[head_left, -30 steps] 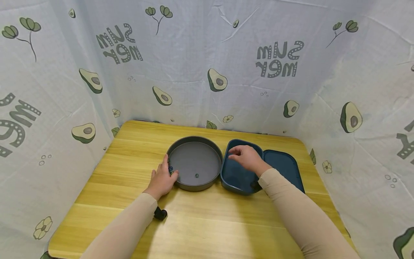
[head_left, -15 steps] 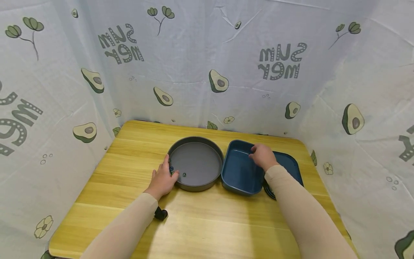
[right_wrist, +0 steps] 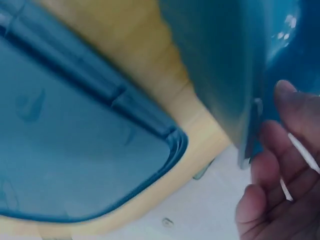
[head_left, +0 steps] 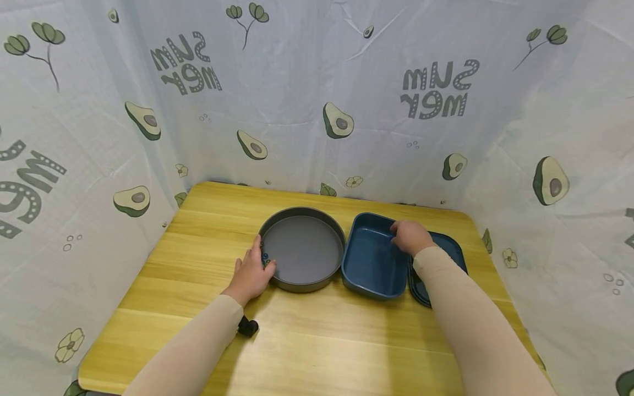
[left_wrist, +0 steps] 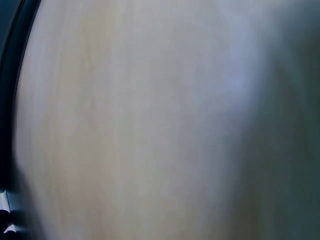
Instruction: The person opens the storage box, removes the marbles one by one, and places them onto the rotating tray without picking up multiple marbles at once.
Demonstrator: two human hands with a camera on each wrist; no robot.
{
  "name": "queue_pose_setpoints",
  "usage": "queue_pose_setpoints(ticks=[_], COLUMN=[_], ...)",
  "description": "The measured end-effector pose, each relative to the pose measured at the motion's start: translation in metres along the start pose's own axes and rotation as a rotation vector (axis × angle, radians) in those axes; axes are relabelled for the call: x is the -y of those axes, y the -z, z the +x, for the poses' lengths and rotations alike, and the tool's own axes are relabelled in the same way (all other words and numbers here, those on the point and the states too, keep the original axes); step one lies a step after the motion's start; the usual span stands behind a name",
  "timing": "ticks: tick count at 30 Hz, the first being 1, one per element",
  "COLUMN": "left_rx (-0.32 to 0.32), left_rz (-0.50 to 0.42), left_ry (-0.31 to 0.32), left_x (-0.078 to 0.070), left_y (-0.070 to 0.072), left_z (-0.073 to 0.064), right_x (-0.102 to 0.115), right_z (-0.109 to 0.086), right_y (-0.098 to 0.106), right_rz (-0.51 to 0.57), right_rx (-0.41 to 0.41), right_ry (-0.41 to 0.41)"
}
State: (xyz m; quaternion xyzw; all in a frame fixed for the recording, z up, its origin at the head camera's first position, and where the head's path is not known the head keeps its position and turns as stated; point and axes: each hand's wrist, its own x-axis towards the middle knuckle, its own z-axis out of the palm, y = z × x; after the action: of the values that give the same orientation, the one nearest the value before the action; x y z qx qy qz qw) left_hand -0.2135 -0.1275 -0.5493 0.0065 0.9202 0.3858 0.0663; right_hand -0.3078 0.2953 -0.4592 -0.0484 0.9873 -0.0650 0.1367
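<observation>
My left hand (head_left: pixel 250 275) rests on the left rim of a round grey pan (head_left: pixel 304 247), its index finger straight along the edge and its thumb reaching over the inside. Several small round beads or marbles (head_left: pixel 266 257), dark blue and green, lie in the pan between that thumb and index finger. My right hand (head_left: pixel 412 237) is at the right rim of a deep blue rectangular box (head_left: pixel 373 261), which stands against the pan. In the right wrist view the loosely bent fingers of my right hand (right_wrist: pixel 285 175) are right at the rim, holding nothing visible.
A flat blue lid (head_left: pixel 448 245) lies right of the box, partly hidden by my right forearm. The wooden table (head_left: pixel 317 341) is enclosed by a printed white curtain (head_left: pixel 297 99). A black piece (head_left: pixel 247 328) hangs below my left wrist. The left wrist view is blurred.
My right hand has moved from over the blue box's interior to its right rim. A small round piece in the pan has rolled left toward my left thumb. My left hand has stayed.
</observation>
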Motion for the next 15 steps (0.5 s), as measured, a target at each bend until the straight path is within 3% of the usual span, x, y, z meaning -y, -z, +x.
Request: queue_pose_setpoints(ticks=[10,15], left_rx=[-0.003,0.0], left_rz=[0.001,0.004], left_ry=[0.0,0.008], left_x=[0.001,0.0], left_y=[0.0,0.001], left_z=[0.001,0.001], right_x=[0.0,0.0], right_z=[0.001,0.002], right_y=[-0.011,-0.018], right_rz=[-0.43,-0.497], right_rx=[-0.037,-0.023], right_ry=[0.264,0.272])
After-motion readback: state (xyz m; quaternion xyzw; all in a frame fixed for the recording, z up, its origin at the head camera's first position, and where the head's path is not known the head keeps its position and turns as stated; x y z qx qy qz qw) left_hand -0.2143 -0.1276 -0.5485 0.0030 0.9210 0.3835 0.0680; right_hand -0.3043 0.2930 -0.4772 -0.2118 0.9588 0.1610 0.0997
